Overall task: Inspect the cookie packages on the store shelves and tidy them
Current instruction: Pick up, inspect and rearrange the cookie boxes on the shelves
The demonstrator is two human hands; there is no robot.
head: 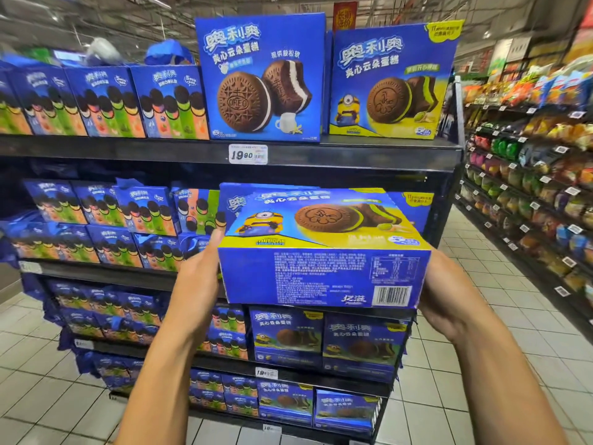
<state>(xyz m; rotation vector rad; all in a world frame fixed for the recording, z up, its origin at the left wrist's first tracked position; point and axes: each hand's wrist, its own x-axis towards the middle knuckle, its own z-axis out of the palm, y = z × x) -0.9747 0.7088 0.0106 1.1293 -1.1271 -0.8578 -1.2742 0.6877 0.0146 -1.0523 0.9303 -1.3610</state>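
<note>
Left hand (197, 281) and right hand (444, 297) gripping one cookie box (324, 248) by its ends. Long axis left-right, front face tilted upward. Two cake boxes upright at top shelf (128, 149) right edge.

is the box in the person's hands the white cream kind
No, the held box shows green cream and a yellow cartoon figure, gripped by the left hand and right hand.
</note>
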